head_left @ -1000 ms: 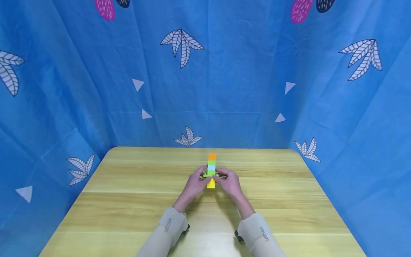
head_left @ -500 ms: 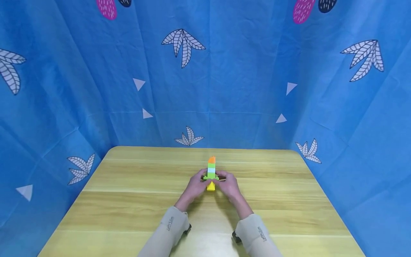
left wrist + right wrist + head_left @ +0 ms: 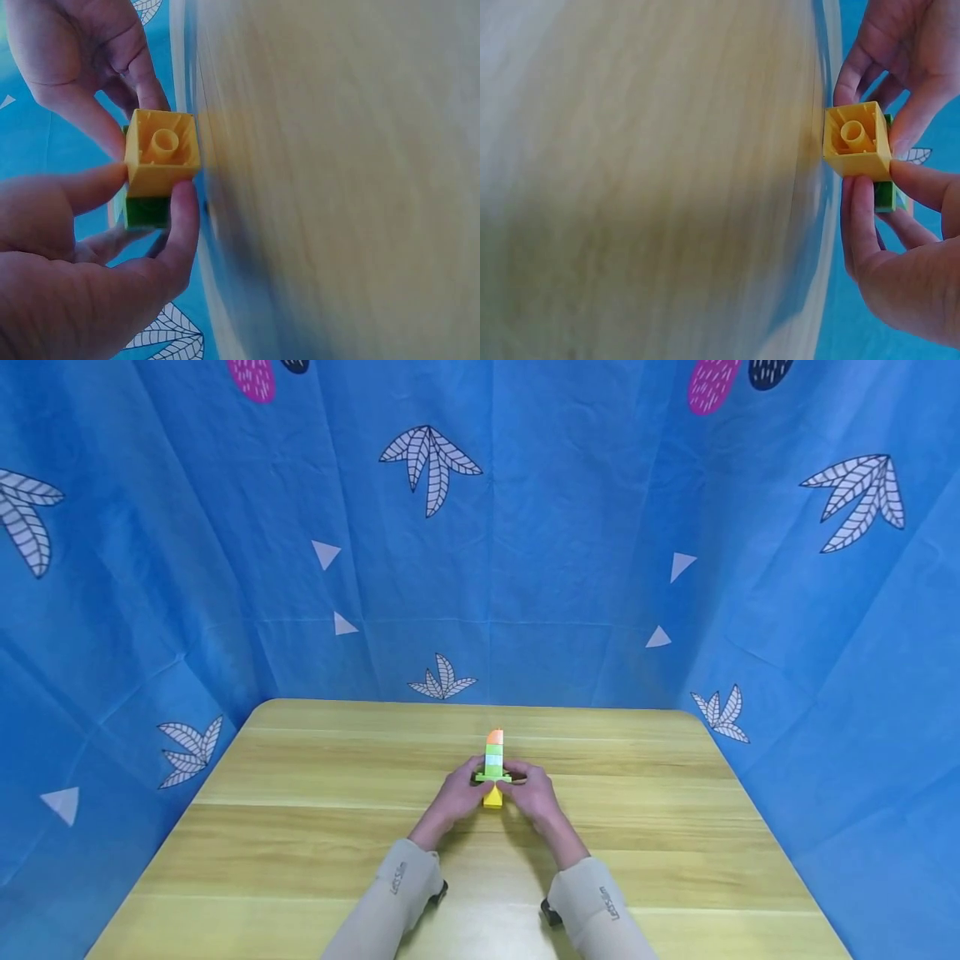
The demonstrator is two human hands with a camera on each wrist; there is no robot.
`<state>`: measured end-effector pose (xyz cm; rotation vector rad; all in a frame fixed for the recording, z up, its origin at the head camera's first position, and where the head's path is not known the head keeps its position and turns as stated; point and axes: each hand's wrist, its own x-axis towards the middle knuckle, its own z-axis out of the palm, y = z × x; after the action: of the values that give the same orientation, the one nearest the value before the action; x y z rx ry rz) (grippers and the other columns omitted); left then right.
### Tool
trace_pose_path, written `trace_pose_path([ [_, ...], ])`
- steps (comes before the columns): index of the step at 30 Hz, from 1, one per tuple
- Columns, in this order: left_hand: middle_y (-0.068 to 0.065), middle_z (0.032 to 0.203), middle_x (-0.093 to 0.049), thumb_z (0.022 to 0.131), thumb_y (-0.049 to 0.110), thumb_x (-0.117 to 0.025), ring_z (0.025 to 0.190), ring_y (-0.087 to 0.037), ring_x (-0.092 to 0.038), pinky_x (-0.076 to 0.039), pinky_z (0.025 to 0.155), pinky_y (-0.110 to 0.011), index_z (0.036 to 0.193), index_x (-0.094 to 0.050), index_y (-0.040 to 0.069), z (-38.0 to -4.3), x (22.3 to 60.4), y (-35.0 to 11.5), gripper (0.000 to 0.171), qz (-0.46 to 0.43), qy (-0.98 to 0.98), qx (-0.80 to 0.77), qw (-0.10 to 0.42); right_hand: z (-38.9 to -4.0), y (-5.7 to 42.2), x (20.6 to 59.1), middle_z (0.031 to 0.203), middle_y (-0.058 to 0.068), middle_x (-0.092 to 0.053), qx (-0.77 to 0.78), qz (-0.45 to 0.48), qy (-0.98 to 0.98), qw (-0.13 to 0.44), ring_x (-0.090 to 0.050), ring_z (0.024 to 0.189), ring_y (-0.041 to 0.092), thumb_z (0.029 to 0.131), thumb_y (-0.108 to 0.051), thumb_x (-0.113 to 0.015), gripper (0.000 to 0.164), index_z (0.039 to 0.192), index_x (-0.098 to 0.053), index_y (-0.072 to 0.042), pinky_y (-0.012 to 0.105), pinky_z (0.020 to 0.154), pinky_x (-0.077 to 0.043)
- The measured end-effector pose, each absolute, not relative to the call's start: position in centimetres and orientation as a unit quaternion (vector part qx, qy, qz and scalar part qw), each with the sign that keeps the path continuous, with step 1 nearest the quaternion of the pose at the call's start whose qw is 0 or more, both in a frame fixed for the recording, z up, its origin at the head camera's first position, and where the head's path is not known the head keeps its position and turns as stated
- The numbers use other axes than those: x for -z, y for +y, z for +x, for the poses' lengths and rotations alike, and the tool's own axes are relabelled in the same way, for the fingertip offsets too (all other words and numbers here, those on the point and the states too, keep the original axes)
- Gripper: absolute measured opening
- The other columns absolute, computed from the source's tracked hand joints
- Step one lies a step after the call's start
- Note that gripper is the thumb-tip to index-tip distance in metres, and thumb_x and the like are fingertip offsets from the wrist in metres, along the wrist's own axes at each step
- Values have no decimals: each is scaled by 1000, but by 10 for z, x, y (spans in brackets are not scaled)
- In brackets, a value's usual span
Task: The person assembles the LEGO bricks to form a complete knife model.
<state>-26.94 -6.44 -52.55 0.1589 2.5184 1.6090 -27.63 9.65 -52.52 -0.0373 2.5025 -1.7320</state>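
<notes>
Both hands hold a stack of toy building bricks point(image 3: 493, 761) near the middle of the table's far half. It has an orange piece point(image 3: 495, 737) on top, then green and light blue bricks, a wider green piece, and a yellow brick point(image 3: 492, 798) at the bottom. My left hand point(image 3: 459, 795) pinches the lower part from the left, its thumb in front. From the right, my right hand point(image 3: 534, 793) grips the same part. Both wrist views look into the hollow underside of the yellow brick point(image 3: 163, 180), with fingers along its sides and green point(image 3: 885, 196) behind it.
The wooden table point(image 3: 300, 860) extends to both sides and in front of the hands. Blue patterned cloth point(image 3: 570, 568) hangs behind its far edge and along both sides. Dark wrist straps show under the sleeves point(image 3: 408, 881).
The brick stack and both hands have come slightly lower in the head view, and the stack's tilt has shifted a little. Both hands keep their hold. The head view has shifted slightly.
</notes>
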Motion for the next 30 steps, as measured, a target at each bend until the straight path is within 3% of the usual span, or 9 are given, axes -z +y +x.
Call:
trace_pose_path([
  [9,-29,156,-44,105,13,-58,145,-49,-40,-33,120,-66,156,-43,5,-270,526,-63,54,70,853,-512,70,-274,96,525,123,24,-68,564,-17,824,51,-64,112,36,92,-1,-73,41,131,-65,6,38,86,-62],
  [15,-25,145,-51,104,13,-59,136,-46,-49,-38,116,-66,154,-46,5,-269,526,-63,53,77,863,-496,58,-274,95,526,123,24,-66,564,-12,823,62,-64,112,35,93,-1,-71,41,133,-64,6,36,86,-62],
  [30,-22,146,-51,104,15,-59,138,-43,-48,-37,118,-64,153,-47,4,-270,524,-63,52,73,869,-485,64,-277,97,530,129,24,-65,561,-15,824,80,-64,113,34,95,-4,-70,44,137,-60,6,40,92,-60],
])
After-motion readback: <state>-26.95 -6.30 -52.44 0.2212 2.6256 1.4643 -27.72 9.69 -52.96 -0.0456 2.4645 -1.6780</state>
